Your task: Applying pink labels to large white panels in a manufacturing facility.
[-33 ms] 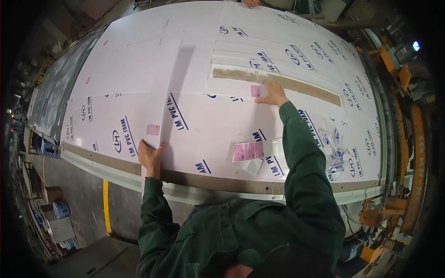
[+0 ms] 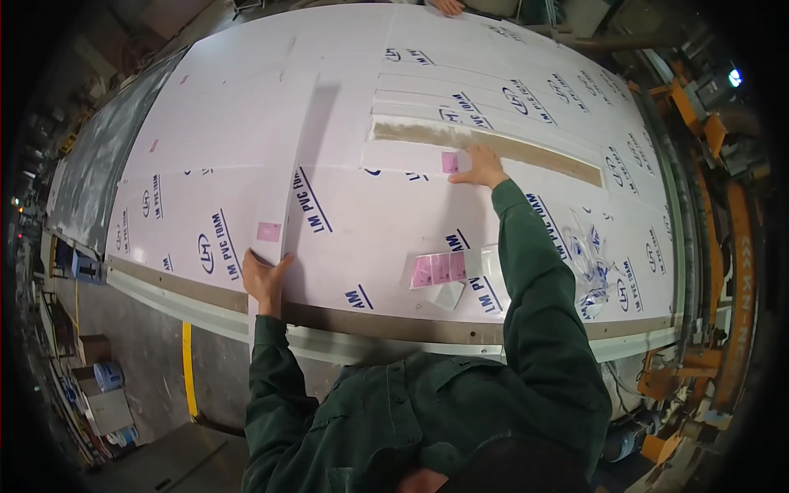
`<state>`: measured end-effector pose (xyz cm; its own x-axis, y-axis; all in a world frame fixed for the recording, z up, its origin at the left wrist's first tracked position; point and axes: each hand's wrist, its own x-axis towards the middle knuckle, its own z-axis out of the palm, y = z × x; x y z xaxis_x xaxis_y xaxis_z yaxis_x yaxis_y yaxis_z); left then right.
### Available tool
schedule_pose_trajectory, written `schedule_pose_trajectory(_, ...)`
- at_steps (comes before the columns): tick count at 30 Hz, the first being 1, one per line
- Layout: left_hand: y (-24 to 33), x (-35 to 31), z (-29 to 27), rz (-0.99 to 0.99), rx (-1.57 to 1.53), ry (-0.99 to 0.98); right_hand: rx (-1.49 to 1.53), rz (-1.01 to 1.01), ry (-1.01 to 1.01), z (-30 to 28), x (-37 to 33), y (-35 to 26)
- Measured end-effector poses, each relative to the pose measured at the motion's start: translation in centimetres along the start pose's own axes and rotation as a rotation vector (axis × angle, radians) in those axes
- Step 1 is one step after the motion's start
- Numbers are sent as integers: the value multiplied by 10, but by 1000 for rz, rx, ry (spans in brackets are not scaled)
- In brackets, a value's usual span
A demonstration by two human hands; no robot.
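My left hand [image 2: 264, 283] grips the near part of a long white strip [image 2: 286, 193], thumb on one side and fingers on the other. The strip points away across a large white foam board [image 2: 345, 246], and a pink label [image 2: 269, 232] is on it just beyond my hand. My right hand [image 2: 483, 167] rests with thumb and fingers apart beside another pink label [image 2: 449, 163], just below a bare brown band [image 2: 526, 156]. Whether a thin pale piece lies under its fingertips is hard to make out. Between my arms lies a sheet of pink labels [image 2: 438, 269].
White paper scraps [image 2: 448, 296] lie by the label sheet, and crumpled clear plastic film [image 2: 596, 263] by my right arm. Another person's hand [image 2: 448, 7] is at the far edge. Orange machinery [image 2: 723, 287] stands at the right; a yellow floor line [image 2: 189, 370] runs lower left.
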<state>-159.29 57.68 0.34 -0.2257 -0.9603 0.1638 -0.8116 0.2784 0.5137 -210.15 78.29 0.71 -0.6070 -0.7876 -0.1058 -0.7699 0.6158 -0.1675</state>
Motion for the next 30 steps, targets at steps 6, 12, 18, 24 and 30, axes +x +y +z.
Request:
schedule_pose_trajectory(6, -2, 11, 3, 104, 201, 60, 65, 14, 10, -3, 4, -2)
schedule_pose_trajectory(12, 1, 14, 3, 105, 232, 57, 105, 35, 26, -4, 7, -4)
schedule_pose_trajectory(18, 3, 18, 7, 111, 275, 55, 39, -33, 30, -2, 20, -4)
schedule_pose_trajectory(24, 1, 23, 13, 164, 288, 67, 194, -197, 223, 36, 30, -64)
schedule_pose_trajectory(30, 4, 20, 9, 85, 301, 13, 213, -25, 64, 10, 29, -82)
